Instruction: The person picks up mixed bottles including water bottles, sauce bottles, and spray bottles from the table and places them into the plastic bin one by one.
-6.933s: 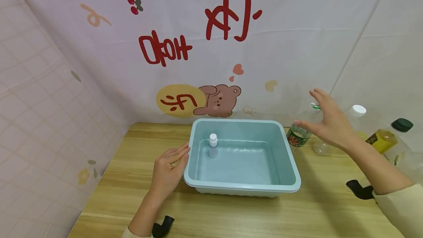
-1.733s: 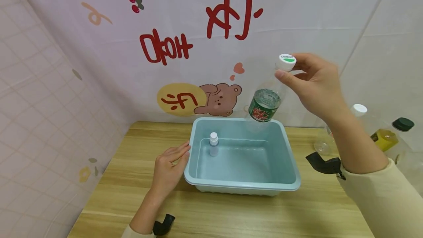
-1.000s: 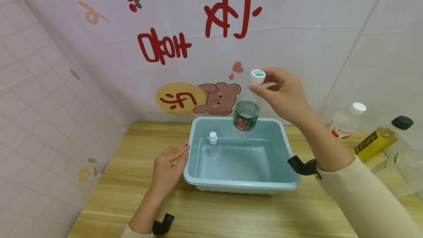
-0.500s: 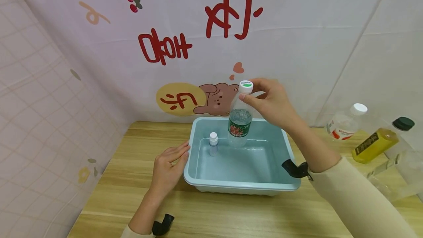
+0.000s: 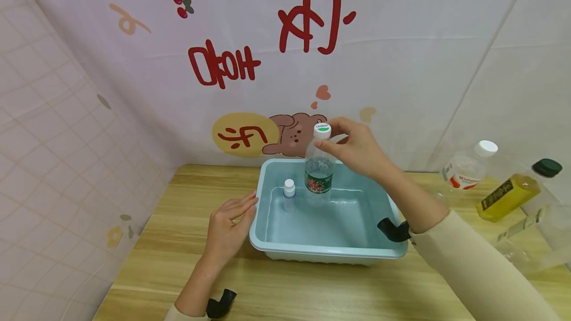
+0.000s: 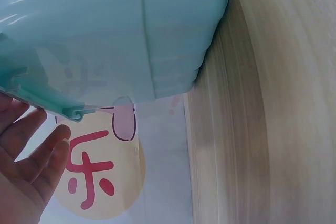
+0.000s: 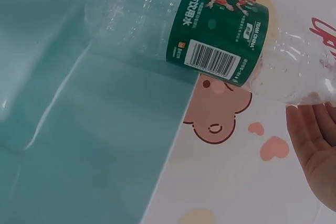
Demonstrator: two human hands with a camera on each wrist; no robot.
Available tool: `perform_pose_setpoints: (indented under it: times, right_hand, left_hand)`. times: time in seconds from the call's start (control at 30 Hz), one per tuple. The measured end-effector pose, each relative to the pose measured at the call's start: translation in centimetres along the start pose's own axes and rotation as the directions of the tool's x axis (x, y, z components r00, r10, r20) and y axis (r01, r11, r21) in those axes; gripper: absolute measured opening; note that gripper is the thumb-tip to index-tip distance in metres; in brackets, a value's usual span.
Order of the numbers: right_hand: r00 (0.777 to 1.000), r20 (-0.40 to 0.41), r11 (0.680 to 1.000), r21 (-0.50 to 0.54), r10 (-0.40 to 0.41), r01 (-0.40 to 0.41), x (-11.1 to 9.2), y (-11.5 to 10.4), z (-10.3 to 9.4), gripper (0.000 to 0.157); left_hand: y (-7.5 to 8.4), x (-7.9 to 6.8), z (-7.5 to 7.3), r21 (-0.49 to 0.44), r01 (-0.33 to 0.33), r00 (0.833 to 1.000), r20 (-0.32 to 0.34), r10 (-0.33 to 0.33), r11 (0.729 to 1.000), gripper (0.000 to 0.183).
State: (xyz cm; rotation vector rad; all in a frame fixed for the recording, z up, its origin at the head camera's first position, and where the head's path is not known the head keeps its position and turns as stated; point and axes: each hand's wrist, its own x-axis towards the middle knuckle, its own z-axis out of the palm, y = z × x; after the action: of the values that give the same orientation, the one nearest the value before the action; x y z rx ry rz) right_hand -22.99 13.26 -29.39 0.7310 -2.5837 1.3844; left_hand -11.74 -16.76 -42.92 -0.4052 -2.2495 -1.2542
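A clear plastic water bottle [image 5: 318, 177] with a green label and white cap stands upright inside the light blue basin [image 5: 330, 251], near its back wall. My right hand [image 5: 357, 148] pinches the bottle by its neck, just below the cap. In the right wrist view the bottle's label [image 7: 218, 35] and the fingers at its neck show; whether its base touches the basin floor I cannot tell. My left hand [image 5: 229, 227] rests against the basin's left rim with straight fingers, seen also in the left wrist view. To the bottle's left a small white-capped bottle [image 5: 289, 194] stands in the basin.
On the right of the wooden table [image 5: 187, 271] are a clear bottle with a white cap [image 5: 464, 170], a bottle of yellow liquid [image 5: 508, 197] with a dark green cap, and another clear container [image 5: 535, 237]. A printed cloth [image 5: 392, 63] hangs behind.
My right hand first reached out for the water bottle on the right, then lifted it leftward over the basin and lowered it inside. The left hand has stayed at the rim.
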Motion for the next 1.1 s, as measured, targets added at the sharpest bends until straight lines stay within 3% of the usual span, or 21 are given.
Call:
perform_pose_setpoints:
  times: [0.27, 0.83, 1.1]
  right_hand:
    - [0.996, 0.063, 0.998, -0.010, 0.057, -0.057, 0.0, 0.5, 0.3, 0.034]
    - [0.970, 0.232, 0.996, -0.062, 0.075, -0.062, 0.0, 1.0, 1.1, 0.032]
    - [0.961, 0.263, 0.994, -0.080, 0.088, -0.069, -0.1, 1.0, 1.2, 0.031]
  left_hand:
    - [0.2, -0.1, 0.0, -0.012, 0.024, 1.000, 0.006, -0.024, 1.000, 0.025]
    - [0.2, 0.0, 0.0, -0.019, 0.033, 0.999, 0.010, -0.033, 0.999, 0.025]
    - [0.2, 0.0, -0.1, -0.016, 0.033, 0.999, 0.011, -0.033, 0.999, 0.025]
